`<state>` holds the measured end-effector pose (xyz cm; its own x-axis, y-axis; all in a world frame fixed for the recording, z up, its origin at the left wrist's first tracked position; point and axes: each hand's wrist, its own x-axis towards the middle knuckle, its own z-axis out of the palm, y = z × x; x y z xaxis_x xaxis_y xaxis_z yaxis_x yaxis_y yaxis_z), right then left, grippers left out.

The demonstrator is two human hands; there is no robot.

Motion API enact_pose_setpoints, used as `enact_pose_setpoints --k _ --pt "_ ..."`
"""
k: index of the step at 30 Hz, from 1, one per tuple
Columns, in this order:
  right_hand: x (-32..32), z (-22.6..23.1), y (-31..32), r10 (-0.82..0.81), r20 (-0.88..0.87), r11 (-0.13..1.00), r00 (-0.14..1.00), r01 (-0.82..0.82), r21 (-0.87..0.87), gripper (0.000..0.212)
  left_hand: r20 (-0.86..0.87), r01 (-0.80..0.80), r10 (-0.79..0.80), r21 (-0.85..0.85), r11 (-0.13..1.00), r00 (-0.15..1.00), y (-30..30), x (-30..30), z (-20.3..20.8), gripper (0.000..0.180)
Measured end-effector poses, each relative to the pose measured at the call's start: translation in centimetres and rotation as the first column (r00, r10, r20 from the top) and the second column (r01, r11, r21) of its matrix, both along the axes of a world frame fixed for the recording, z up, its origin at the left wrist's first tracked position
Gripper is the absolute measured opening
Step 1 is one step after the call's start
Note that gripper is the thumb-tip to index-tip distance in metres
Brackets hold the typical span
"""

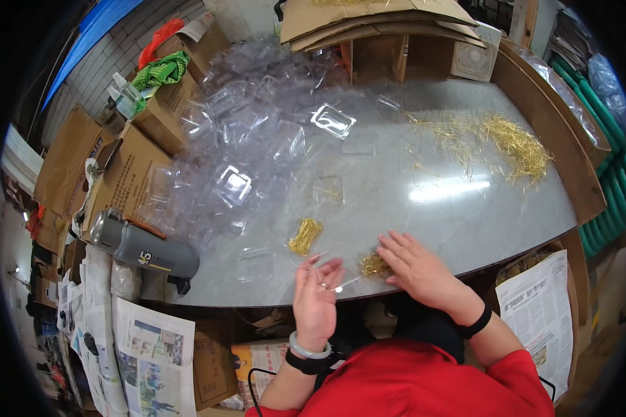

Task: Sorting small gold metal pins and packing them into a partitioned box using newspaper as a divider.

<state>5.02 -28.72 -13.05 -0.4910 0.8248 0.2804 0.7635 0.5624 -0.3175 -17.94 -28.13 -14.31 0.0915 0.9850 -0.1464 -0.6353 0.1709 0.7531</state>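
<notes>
The left hand (316,297) is half curled near the front edge of the worktop (389,208), thumb and fingers narrowed on a clear plastic case (341,272), apparently gripped by its rim and tilted so that its inside stays accessible. The right hand (419,272) is spread wide and flat, fingers extended, against a small pile of gold wire pieces (373,265), probably to keep the loose bits together; whether it pinches any under the palm I cannot tell. Just beyond the left fingertips lies a gold bundle (304,237), its pieces roughly aligned, presumably kept within short reach. The main gold heap (518,149) sits far to the right, where a brown cardboard wall (567,149) likely stops pieces sliding off. Opposite, a mound of clear cases (247,125) fills the left side, seemingly to keep the two materials apart, with a grey bottle (160,251) standing clear of the hands' working space, at the left edge
</notes>
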Motion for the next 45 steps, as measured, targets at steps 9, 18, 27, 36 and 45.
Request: enact_pose_setpoints --k 9,18,27,36,45 --pt "-0.4 -1.2 0.2 -0.015 -0.063 1.0 0.998 0.015 0.009 0.042 -0.074 0.114 -0.114 -0.01 0.993 0.991 -2.7 -0.7 1.0 0.034" --pt "-0.3 -1.0 0.3 -0.011 -0.127 0.999 0.992 0.006 -0.041 0.04 -0.049 0.418 -0.469 -0.38 0.825 0.882 -7.1 -2.8 -3.0 0.034" --pt "-1.5 -1.2 -0.2 -0.085 -0.112 0.996 0.99 0.087 0.006 0.039 0.199 0.525 -0.485 -0.309 0.794 0.851 -5.3 -0.2 -4.2 0.036" --pt "-3.0 -2.2 -1.7 -0.07 -0.132 0.996 0.989 0.077 0.045 0.039 0.325 0.507 -0.419 -0.265 0.82 0.848 -6.0 0.7 -3.2 0.042" --pt "-4.7 -2.7 -7.6 0.044 -0.196 0.999 0.98 -0.042 0.012 0.043 0.267 0.407 -0.342 -0.244 0.88 0.901 -7.6 0.2 -3.7 0.041"
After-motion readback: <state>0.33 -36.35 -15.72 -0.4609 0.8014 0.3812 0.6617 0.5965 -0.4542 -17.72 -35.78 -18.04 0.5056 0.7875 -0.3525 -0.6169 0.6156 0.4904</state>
